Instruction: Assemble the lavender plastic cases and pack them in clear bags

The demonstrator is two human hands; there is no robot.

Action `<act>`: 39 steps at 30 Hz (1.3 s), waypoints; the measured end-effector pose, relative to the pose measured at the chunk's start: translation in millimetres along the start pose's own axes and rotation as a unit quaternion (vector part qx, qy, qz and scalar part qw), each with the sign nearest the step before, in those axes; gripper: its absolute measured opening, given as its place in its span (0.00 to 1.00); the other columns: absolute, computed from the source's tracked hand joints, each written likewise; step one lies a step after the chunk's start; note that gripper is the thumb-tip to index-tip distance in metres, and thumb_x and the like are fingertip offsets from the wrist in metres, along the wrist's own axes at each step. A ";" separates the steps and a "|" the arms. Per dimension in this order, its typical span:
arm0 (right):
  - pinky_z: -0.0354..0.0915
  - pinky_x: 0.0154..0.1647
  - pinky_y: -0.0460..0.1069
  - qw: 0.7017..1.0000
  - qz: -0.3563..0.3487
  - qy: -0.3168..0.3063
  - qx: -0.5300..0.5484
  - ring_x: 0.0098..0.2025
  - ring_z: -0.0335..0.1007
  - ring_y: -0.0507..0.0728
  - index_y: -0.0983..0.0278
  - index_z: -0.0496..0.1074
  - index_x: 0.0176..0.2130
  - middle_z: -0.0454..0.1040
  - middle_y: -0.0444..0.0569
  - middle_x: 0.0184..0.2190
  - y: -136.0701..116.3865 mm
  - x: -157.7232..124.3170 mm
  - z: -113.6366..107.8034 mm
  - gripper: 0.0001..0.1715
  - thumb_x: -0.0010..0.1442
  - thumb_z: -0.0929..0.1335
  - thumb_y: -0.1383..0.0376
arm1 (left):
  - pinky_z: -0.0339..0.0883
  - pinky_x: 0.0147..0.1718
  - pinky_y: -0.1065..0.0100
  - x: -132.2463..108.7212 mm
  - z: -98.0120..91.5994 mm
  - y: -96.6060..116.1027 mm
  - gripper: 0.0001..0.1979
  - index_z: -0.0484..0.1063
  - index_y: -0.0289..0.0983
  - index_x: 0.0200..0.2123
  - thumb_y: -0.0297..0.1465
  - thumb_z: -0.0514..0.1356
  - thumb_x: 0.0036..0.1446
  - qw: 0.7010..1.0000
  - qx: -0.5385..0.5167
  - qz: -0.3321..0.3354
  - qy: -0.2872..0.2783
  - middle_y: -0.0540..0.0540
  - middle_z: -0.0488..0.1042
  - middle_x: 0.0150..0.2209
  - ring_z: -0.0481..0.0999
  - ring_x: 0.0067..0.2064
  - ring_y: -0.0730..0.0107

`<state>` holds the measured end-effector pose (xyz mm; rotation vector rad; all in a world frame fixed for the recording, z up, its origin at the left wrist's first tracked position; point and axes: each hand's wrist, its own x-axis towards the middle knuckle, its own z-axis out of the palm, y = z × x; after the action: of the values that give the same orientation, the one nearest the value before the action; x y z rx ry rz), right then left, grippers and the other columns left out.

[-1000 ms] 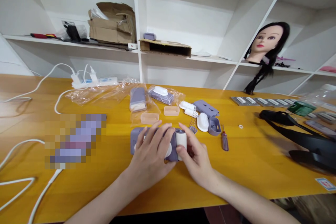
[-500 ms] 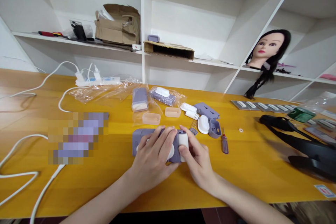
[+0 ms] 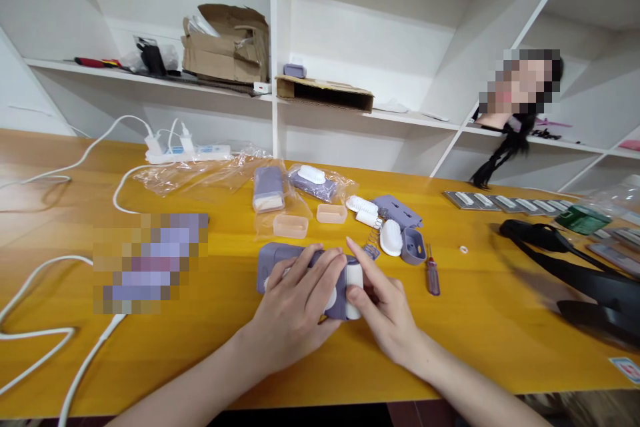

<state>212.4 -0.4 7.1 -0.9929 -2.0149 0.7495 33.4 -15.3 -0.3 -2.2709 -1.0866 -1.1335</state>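
Fingers (image 3: pixel 327 277) of the left hand (image 3: pixel 283 323), curved and slightly spread, clasp the top of the purple device (image 3: pixel 274 256), while the right hand (image 3: pixel 393 317) closes on the white ribbed roller (image 3: pixel 355 273) at the device's right end, thumb on the ribs and forefinger reaching along its far edge. From left to right, a pixelated purple thing (image 3: pixel 150 263) lies well left of the device, a peach tray (image 3: pixel 291 226) just behind it, a coil spring (image 3: pixel 371 240) behind its right end, and a screwdriver (image 3: pixel 433 277) to its right.
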 end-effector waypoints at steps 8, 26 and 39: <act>0.52 0.24 0.47 0.997 0.001 0.072 -0.013 0.23 0.55 0.51 0.67 0.64 0.56 0.59 0.41 0.22 15.9 17.5 -14.7 0.28 0.63 0.59 0.54 | 0.48 0.55 0.56 5.9 0.9 -13.2 0.27 0.63 0.39 0.56 0.34 0.59 0.50 0.983 0.014 -0.067 -0.171 0.45 0.68 0.57 0.67 0.56 0.55; 0.60 0.25 0.47 0.913 0.097 0.352 -0.182 0.22 0.64 0.52 0.64 0.74 0.41 0.69 0.43 0.22 46.7 45.1 -81.7 0.16 0.56 0.63 0.60 | 0.56 0.53 0.47 9.5 -11.6 -26.6 0.30 0.65 0.38 0.53 0.35 0.62 0.45 0.934 -0.015 -0.093 -0.345 0.40 0.70 0.52 0.68 0.52 0.50; 0.64 0.28 0.47 0.868 -0.262 0.280 -0.315 0.25 0.67 0.53 0.65 0.73 0.39 0.73 0.48 0.26 16.9 27.3 -45.3 0.11 0.56 0.64 0.72 | 0.66 0.43 0.61 22.7 -22.6 -49.8 0.15 0.73 0.39 0.36 0.40 0.50 0.60 0.951 -0.047 -0.254 -0.172 0.44 0.77 0.42 0.74 0.45 0.61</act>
<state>244.9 38.9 29.0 -0.8008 -1.8657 -0.4865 -8.1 12.8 31.2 -2.3906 -1.8737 -0.9942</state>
